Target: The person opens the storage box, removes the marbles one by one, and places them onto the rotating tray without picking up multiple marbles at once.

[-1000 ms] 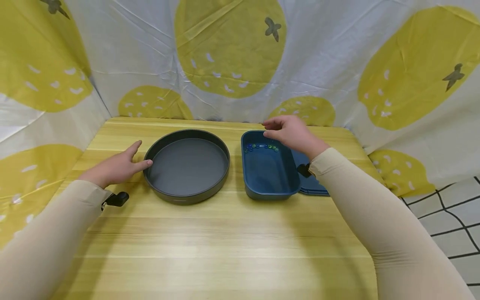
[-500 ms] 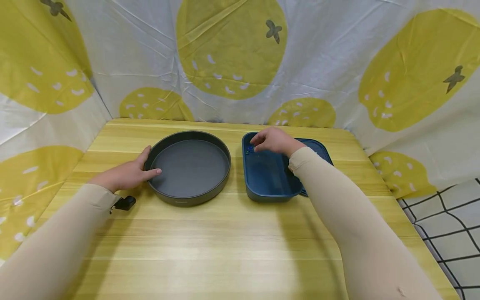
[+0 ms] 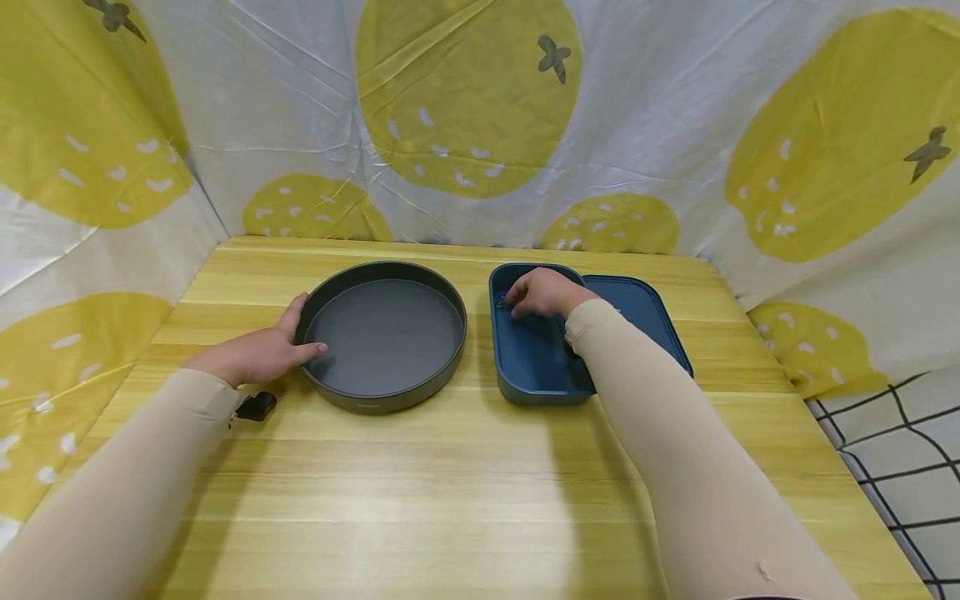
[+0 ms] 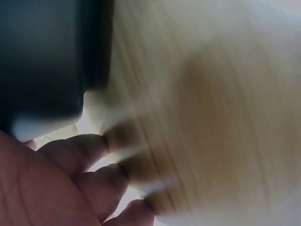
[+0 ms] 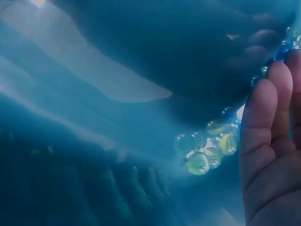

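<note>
My left hand [image 3: 262, 352] grips the near-left rim of a round dark grey cake pan [image 3: 382, 333], thumb inside and the other fingers outside. In the left wrist view those fingers [image 4: 75, 148] lie beside the pan's wall, tips at the tabletop. My right hand [image 3: 546, 292] reaches down into a rectangular blue container [image 3: 540, 398]. Its fingers [image 5: 263, 113] are fairly straight, their tips at small clear glass marbles [image 5: 207, 153] with green and blue colouring in the right wrist view. The hand hides most of the marbles from the head view.
A blue lid [image 3: 637, 304] lies right of the container, partly beneath the right sleeve. The wooden table [image 3: 360, 492] ends at a white curtain [image 3: 465, 221] with yellow fruit prints. A black-lined grid cloth [image 3: 900, 467] hangs at the right.
My right hand has moved left and down into the container, toward the marbles at its far-left corner. My left hand has come in to the pan's rim.
</note>
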Motion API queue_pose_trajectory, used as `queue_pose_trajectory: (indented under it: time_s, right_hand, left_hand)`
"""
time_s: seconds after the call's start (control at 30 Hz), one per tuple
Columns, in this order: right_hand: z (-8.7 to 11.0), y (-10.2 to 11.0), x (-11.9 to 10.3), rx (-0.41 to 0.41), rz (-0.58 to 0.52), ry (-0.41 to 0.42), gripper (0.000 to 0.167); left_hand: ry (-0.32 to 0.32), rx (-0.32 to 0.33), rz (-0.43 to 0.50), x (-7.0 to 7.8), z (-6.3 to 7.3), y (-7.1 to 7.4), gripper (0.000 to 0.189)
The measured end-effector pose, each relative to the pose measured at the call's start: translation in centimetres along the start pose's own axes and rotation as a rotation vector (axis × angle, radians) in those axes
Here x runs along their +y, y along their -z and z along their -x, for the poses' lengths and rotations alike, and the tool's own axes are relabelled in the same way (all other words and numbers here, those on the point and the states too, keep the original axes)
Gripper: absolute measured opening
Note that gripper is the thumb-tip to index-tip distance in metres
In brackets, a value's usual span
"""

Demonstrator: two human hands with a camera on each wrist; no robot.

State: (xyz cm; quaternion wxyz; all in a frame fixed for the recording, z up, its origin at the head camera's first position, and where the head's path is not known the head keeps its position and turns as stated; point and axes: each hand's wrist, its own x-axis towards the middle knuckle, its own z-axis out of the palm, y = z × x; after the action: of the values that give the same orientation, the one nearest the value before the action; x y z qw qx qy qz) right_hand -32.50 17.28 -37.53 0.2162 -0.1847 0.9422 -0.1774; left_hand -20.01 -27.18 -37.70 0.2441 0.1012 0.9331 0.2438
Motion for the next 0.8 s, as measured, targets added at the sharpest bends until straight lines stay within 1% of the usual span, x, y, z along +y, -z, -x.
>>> queue_pose_trajectory:
  time_s: [0.17, 0.27, 0.57, 0.8]
  right_hand:
    - [0.1, -0.2, 0.4, 0.016, -0.013, -0.026, 0.031]
    - [0.1, -0.4, 0.5, 0.024, -0.008, -0.028, 0.033]
    - [-0.5, -1.1, 0.9, 0.031, -0.002, -0.018, 0.039]
    - [-0.9, -1.5, 0.7, 0.04, 0.008, -0.005, 0.039]
  left_hand:
    - [0.006, -0.007, 0.001, 0.1, -0.1, -0.1, 0.108]
    - [0.011, -0.008, -0.005, 0.0, -0.1, -0.1, 0.108]
    - [0.005, 0.002, -0.012, -0.1, -0.2, -0.2, 0.107]
    - [0.013, -0.007, -0.018, -0.2, -0.2, -0.1, 0.107]
